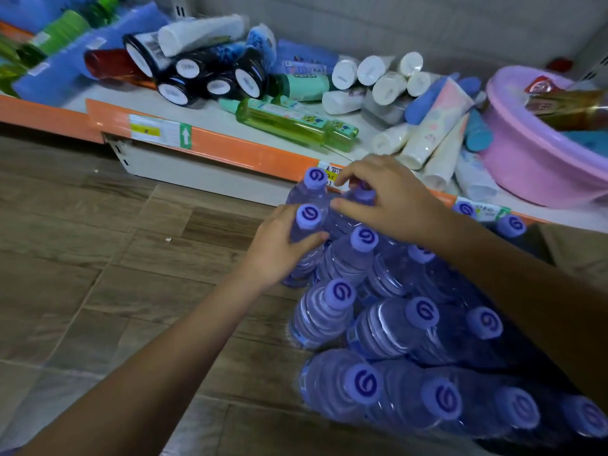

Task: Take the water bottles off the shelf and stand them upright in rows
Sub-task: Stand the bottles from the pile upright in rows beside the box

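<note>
While my left hand grips one water bottle by the neck to steady it, my right hand pinches another bottle's cap, aligning both with the upright rows on the floor.

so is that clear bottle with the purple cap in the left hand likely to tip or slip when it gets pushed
Probably tippy: the clear plastic water bottle with the purple cap is tall and narrow, though neighbouring bottles stand close on one side. It looks full, so likely heavy for its size. The ribbed wall should help the left hand keep its grip, and the smooth wood-look floor may let it slide.
</note>
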A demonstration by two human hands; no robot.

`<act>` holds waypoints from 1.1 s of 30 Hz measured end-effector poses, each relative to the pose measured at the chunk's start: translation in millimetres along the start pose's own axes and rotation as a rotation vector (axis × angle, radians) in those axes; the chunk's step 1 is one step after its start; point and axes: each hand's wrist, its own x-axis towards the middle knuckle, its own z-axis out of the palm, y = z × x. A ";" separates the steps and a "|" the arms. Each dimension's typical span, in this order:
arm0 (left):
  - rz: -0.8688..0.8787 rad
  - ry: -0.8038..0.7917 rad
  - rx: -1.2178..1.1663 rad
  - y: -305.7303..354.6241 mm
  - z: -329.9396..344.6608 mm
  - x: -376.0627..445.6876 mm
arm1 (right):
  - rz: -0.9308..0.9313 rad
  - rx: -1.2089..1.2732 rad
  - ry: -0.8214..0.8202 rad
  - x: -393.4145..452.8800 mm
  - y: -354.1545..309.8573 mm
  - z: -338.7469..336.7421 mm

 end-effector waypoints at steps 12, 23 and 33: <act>0.033 -0.342 0.021 -10.0 6.5 -88.4 | 0.187 -0.145 -0.291 -44.7 -7.3 6.6; -0.012 -0.433 -0.032 -8.2 27.1 -82.8 | 0.187 -0.350 -0.282 -53.7 -20.0 0.1; -0.058 -0.538 -0.105 -6.9 24.8 -81.4 | 0.027 -0.116 -0.439 -103.3 -43.9 4.1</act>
